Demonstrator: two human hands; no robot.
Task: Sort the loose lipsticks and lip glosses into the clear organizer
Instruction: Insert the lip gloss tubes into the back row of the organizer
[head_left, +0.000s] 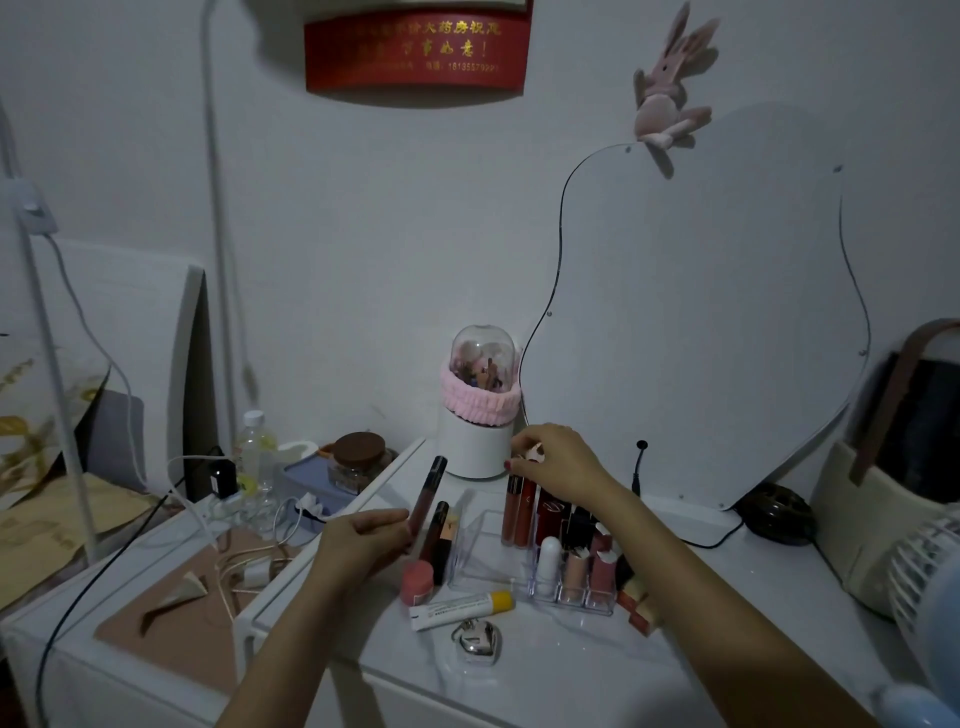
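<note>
The clear organizer (470, 558) stands on the white table, its right slots filled with several lipsticks and lip glosses (574, 564), its large left compartment bare. My left hand (363, 540) is shut on a dark-capped lip gloss (427, 493) held tilted just left of the organizer. My right hand (558, 460) hovers over the back row, pinching a small pale-topped lipstick (535, 453) above two red glosses (519, 512). Two dark tubes (439, 540) and a pink round pot (417, 582) lie loose left of the organizer.
A white tube with yellow cap (462, 605) and a silver heart-shaped case (478, 642) lie in front. A white brush holder with clear dome (478, 415) and a wavy mirror (701, 322) stand behind. Cables and bottles crowd the left; a fan (919, 577) sits right.
</note>
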